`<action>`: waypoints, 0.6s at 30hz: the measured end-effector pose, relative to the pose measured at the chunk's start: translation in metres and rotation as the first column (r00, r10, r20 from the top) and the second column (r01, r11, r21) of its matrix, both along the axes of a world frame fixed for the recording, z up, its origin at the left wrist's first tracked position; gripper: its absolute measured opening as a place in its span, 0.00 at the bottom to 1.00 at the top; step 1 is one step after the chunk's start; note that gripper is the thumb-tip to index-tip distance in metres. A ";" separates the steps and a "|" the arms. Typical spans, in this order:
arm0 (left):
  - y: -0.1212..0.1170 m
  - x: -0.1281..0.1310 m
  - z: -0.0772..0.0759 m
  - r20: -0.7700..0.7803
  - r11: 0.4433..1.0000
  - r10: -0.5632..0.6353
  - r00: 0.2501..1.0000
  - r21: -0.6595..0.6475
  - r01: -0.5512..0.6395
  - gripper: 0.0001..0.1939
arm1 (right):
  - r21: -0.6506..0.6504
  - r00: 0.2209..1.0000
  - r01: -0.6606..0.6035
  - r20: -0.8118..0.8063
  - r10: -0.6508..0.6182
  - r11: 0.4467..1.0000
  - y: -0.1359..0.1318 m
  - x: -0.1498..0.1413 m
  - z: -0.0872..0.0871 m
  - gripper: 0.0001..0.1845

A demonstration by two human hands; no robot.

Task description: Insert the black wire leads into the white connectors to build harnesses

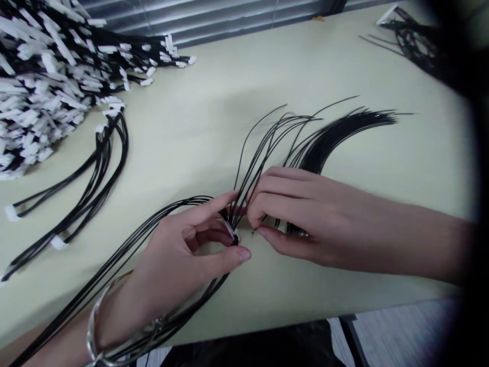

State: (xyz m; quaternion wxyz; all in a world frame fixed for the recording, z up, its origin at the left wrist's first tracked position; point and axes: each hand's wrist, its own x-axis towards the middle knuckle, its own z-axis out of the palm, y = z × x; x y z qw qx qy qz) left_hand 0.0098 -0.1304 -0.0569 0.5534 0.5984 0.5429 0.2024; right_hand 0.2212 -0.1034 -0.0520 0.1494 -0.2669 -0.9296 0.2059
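My left hand (179, 234) pinches a small connector (230, 228) between its thumb and fingers. Thin black wires (254, 158) fan upward from that connector, and more wires (126, 255) trail over and under my left wrist. Close on its right, my right hand (294, 214) has its fingers curled together, with the thumb and forefinger pinching a thin black wire whose small metal tip (252, 233) sticks out. Under the right hand lies a thick bundle of loose black wires (332, 140); its free ends fan out toward the right.
A large heap of black cables with white connectors (49, 86) fills the back left of the pale table (183, 148). Several finished-looking cables (103, 168) lie before it. A coil of dark wires (414, 43) sits at the back right. Blinds (214, 18) stand behind the table.
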 end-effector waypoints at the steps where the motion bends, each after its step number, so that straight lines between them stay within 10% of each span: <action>1: 0.000 0.000 0.000 -0.010 1.000 -0.006 1.000 0.000 0.006 0.32 | -0.028 1.000 0.022 -0.017 -0.022 0.999 0.000 -0.001 0.000 0.07; 9: -0.001 0.001 -0.003 0.027 1.000 -0.014 1.000 -0.013 0.014 0.33 | -0.030 0.962 0.109 -0.250 -0.113 0.994 -0.006 -0.005 -0.007 0.08; 18: -0.003 0.001 -0.003 0.022 1.000 -0.019 1.000 -0.015 0.019 0.32 | 0.011 0.980 0.184 -0.076 -0.183 0.983 -0.015 -0.004 -0.008 0.09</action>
